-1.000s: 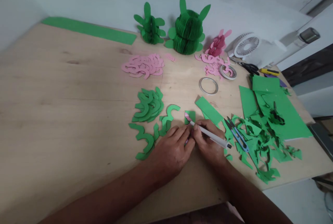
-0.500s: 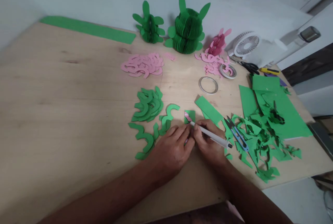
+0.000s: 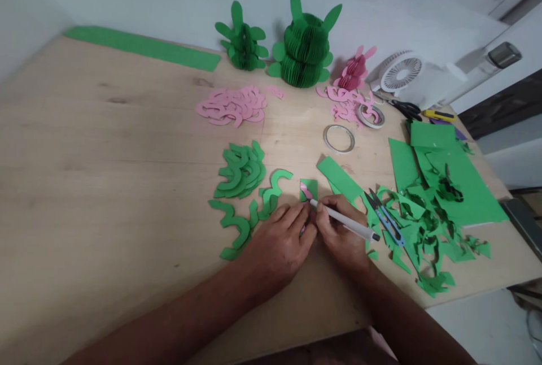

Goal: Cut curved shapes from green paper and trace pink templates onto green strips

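Note:
My right hand (image 3: 342,235) grips a white pen (image 3: 349,223) with a dark end. Its tip rests by a pink paper cutout (image 3: 304,189) lying on a small green paper piece (image 3: 313,185). With fingers close together, my left hand (image 3: 282,243) presses the cutout and paper down on the table; most of both is hidden under the fingers. Left of that hand lie loose green curved cutouts (image 3: 242,230), and beyond them a pile of similar green cutouts (image 3: 241,170). Blue thread snips (image 3: 387,221) lie right of my right hand.
Green scraps (image 3: 427,235) and green sheets (image 3: 478,195) cover the right side. Pink cutouts (image 3: 235,106), a tape ring (image 3: 339,139) and black scissors (image 3: 406,108) lie farther back. Green paper figures (image 3: 305,51), a pink one (image 3: 353,73) and a fan (image 3: 401,73) stand by the wall.
The pen and my right fingers have shifted very slightly beside the pink cutout. My left hand stays in place.

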Demonstrator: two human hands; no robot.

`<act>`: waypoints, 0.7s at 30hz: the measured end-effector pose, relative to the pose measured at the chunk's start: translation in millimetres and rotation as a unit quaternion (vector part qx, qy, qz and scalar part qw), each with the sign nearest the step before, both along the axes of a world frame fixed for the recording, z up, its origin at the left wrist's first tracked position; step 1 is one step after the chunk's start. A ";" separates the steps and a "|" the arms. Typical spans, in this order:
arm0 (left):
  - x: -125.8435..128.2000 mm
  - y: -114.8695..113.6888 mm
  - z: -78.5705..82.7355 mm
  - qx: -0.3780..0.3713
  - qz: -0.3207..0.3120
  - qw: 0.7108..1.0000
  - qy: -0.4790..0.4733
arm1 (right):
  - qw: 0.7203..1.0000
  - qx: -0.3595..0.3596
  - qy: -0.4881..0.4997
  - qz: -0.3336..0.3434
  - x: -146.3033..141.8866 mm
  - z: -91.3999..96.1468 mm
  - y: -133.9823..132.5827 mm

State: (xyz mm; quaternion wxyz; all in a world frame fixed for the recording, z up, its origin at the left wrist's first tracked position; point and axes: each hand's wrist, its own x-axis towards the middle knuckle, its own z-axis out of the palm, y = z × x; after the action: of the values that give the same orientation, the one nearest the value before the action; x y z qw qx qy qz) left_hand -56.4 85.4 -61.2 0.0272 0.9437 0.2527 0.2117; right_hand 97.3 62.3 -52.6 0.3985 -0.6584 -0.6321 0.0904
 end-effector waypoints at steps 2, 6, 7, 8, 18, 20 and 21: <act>0.2 0.1 -0.1 0.005 0.000 1.000 0.001 | 1.000 -0.003 0.003 -0.002 0.3 -0.8 -0.3; 0.1 0.4 -0.5 0.006 -0.001 1.000 0.001 | 1.000 -0.003 0.009 0.000 0.3 -0.6 -0.5; 0.1 0.4 -0.7 0.006 -0.001 1.000 0.003 | 1.000 -0.004 0.010 0.001 0.1 0.0 -0.4; 0.1 0.3 -0.7 0.006 -0.001 1.000 0.005 | 1.000 -0.006 0.009 0.001 -0.1 0.7 -0.3; 0.8 0.4 0.3 -0.001 -0.005 1.000 -0.012 | 1.000 -0.010 0.008 -0.004 -0.1 -1.7 -0.7; 0.5 0.6 0.6 0.001 -0.005 1.000 -0.010 | 1.000 -0.007 0.007 -0.004 -0.5 -1.5 -0.2; 0.3 0.7 0.6 0.001 -0.004 1.000 -0.007 | 1.000 -0.006 0.004 -0.004 -0.8 -1.1 0.2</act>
State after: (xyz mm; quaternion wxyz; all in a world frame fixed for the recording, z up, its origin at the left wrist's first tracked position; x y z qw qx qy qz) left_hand -56.1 86.1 -60.6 0.0288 0.9433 0.2486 0.2181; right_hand 96.5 62.4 -53.7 0.3978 -0.6627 -0.6273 0.0953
